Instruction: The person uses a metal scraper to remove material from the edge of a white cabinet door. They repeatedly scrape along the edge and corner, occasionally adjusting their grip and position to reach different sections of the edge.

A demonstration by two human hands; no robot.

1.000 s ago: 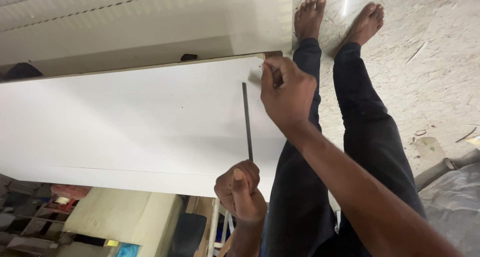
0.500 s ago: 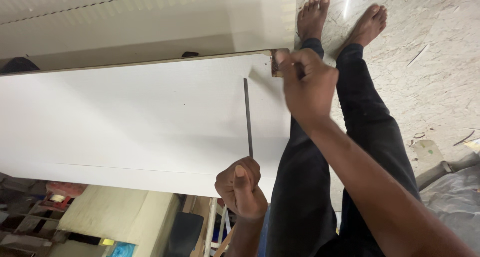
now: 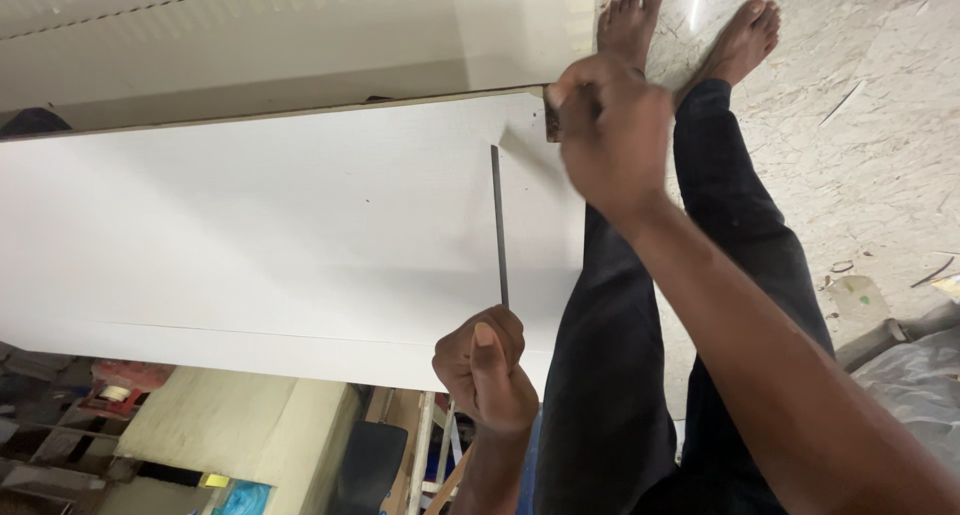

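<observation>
A large white board [image 3: 260, 225] lies across my lap, its right end over my legs in dark trousers. My left hand [image 3: 487, 367] is closed around the near end of a thin dark metal rod [image 3: 498, 223], like a file, that lies on the board and points away from me. My right hand [image 3: 610, 135] is closed on the board's far right corner, fingers wrapped over the brown raw edge. What sits inside the right fist is hidden.
My bare feet [image 3: 690, 30] rest on a speckled stone floor [image 3: 880, 145] with scraps on it. A pale panel [image 3: 300, 35] lies beyond the board. Cluttered shelves and a cream box [image 3: 230, 435] sit below the board's near edge. Grey cloth [image 3: 915, 375] is at right.
My right hand has slid right along the far edge to the board's corner. The view has shifted slightly. My left hand and the rod stay put.
</observation>
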